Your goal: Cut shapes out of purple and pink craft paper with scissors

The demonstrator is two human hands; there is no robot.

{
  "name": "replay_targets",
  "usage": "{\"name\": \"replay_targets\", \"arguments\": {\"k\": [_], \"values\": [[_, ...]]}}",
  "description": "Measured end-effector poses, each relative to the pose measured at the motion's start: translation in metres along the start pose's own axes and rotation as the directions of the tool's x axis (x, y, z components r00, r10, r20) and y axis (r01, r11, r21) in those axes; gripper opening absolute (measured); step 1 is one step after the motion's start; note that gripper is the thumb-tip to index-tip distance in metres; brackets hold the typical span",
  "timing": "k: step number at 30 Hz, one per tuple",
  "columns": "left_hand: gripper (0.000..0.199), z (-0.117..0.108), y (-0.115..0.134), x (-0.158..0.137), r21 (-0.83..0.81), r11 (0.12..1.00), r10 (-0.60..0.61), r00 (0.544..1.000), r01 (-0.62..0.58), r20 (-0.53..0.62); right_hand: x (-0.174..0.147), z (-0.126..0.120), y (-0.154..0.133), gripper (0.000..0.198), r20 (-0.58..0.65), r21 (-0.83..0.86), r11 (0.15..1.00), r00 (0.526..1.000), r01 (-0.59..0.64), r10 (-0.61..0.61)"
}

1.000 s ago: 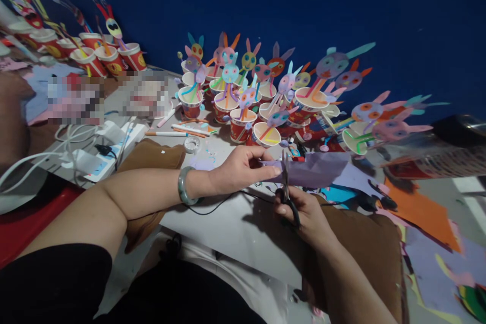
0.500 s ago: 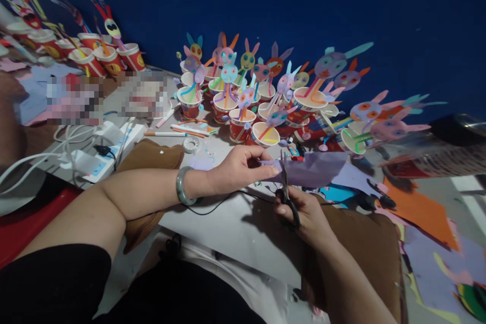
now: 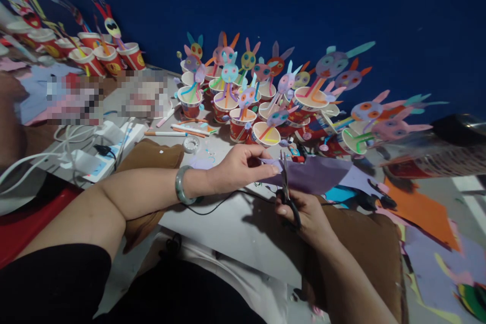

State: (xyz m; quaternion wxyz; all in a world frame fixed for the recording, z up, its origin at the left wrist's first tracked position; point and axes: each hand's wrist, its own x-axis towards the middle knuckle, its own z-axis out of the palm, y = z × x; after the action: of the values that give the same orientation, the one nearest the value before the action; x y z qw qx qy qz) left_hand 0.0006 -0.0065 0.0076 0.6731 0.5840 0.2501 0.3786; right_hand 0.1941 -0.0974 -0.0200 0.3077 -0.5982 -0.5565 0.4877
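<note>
My left hand [image 3: 246, 166], with a bangle on the wrist, pinches a small end of purple paper between thumb and fingers. In my right hand [image 3: 304, 212] is a pair of scissors [image 3: 285, 182] with black handles, blades pointing up and lying against the paper just beyond my left fingertips. The larger part of the purple paper [image 3: 322, 174] spreads to the right of the blades, dark in shadow. Whether the two parts are still joined I cannot tell. Behind my hands stand several paper cups [image 3: 266, 134] holding rabbit-faced paper figures [image 3: 230, 72].
A tape roll [image 3: 191, 144] and markers [image 3: 167, 133] lie left of the cups. Further left are a power strip [image 3: 114, 152] with white cables and more red cups [image 3: 131, 55]. Orange paper [image 3: 421, 210] and scraps lie at right, near a clear bottle [image 3: 444, 154].
The larger purple paper to the right of the scissors has shifted slightly right and down and turned darker. Both hands stay in nearly the same place.
</note>
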Motion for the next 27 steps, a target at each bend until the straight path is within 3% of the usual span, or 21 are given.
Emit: {"name": "replay_targets", "arguments": {"k": [27], "values": [[0.032, -0.0021, 0.0034, 0.0021, 0.045, 0.999, -0.004, 1.000, 0.006, -0.030, 0.0005, 0.0017, -0.0070, 0.056, 0.017, 0.008, 0.999, 0.999, 0.038, -0.038]]}}
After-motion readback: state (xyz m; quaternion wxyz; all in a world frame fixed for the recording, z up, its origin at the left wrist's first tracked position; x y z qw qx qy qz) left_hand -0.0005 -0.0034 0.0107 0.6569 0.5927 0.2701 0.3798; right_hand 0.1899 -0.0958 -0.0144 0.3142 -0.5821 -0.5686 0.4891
